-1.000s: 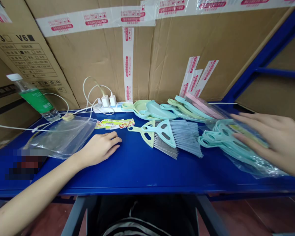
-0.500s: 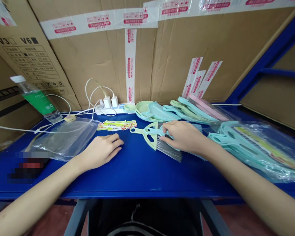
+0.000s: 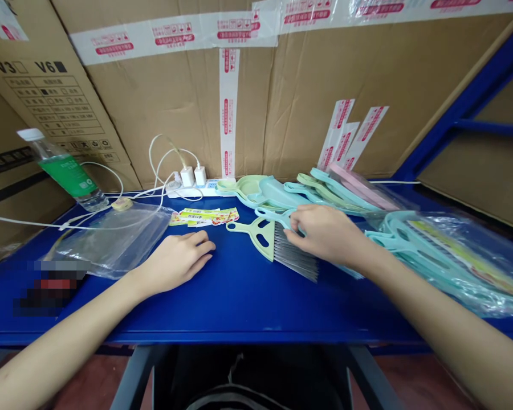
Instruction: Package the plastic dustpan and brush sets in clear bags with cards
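Right-hand grip closed in a pinch: thumb and bent fingers of the right hand (image 3: pixel 322 232) have hold of a light-blue hand brush (image 3: pixel 282 217) near its head. Hand covers most of the head; handle loop points left, a few bristle ends show below the wrist. Brush is at mid-worktop, slightly right of centre; clearance from the blue worktop (image 3: pixel 248 302), if any, cannot be judged.

Pale-green hand brush (image 3: pixel 263 236) with grey bristles lies just beside it, on the near-left side, handle also pointing left. Left hand (image 3: pixel 182 257) rests palm down, fingers loosely curled, nothing visible in its grip; printed labels (image 3: pixel 205 217) lie just beyond the knuckles.

Behind the brushes: a pale-green dustpan (image 3: pixel 248 185), partly covered by a light-blue dustpan (image 3: pixel 277 192). Farther right, a pink dustpan (image 3: pixel 363 187) leans among other pans. Right side: bagged light-blue brush-and-dustpan sets (image 3: pixel 425 256) with a yellow card.

Left side: flat clear plastic bag (image 3: pixel 111 242), green-labelled bottle (image 3: pixel 68 173). Power strip (image 3: pixel 214 187) with two white chargers (image 3: pixel 187 176) sits against the cardboard (image 3: pixel 171 102).
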{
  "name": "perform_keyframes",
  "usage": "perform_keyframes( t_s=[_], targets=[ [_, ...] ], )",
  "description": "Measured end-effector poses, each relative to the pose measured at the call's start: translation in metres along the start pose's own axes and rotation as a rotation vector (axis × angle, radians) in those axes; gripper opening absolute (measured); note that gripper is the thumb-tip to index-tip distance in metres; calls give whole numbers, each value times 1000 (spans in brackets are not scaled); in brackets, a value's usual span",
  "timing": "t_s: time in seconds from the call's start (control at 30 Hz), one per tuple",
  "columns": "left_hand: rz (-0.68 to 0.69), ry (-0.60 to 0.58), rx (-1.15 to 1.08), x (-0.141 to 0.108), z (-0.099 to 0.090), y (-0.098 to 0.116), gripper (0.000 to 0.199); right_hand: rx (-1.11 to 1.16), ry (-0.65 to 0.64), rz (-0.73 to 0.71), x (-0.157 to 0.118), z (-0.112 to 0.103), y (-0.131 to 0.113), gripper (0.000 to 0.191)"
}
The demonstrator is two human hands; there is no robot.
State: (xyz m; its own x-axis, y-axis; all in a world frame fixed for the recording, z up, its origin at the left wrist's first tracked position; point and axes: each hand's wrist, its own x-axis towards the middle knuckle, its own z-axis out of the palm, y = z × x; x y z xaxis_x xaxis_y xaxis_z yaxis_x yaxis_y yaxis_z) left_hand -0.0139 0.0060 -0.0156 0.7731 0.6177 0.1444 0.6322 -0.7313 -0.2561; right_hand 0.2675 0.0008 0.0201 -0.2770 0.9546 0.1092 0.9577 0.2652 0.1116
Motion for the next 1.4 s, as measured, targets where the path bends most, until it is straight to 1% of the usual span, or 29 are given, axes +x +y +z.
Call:
perform_keyframes(
  t_s=[0.1,0.17,0.27,0.37,0.47,0.57,0.7,0.83,1.03,1.17,1.23,1.4],
  targets=[
    [2,-3,9,-1,1,-1,27,67,13,44,-1,-7,4,22],
    [0,-10,11,-1,2,-1,27,59,-6,38,-3,-10,-2,22],
    [-4,-17,16,-1,2,-1,26,-22,-45,-24,-3,-11,-22,24],
    [-15,-22,19,0,1,0,26,-59,-126,-69,0,-5,-44,26],
    [-12,-13,13,0,1,0,26,-52,-151,-79,3,3,-57,30],
    [-2,1,15,0,0,1,25,-31,-143,-97,4,9,-58,35],
    [3,3,24,0,0,1,24,-37,-154,-100,0,11,-53,28],
    [-4,4,20,0,-1,1,23,-62,-126,-86,-5,8,-52,24],
    [-5,-15,19,-1,-1,1,23,-147,-13,-31,-17,2,-49,18],
    [-5,-14,17,0,0,0,22,-207,51,4,-21,-1,-44,19],
    [-6,-12,18,-1,1,0,21,-247,124,15,-21,-2,-38,19],
    [-12,-26,33,-1,-1,0,21,-325,378,36,-23,-4,-20,22]
  ],
)
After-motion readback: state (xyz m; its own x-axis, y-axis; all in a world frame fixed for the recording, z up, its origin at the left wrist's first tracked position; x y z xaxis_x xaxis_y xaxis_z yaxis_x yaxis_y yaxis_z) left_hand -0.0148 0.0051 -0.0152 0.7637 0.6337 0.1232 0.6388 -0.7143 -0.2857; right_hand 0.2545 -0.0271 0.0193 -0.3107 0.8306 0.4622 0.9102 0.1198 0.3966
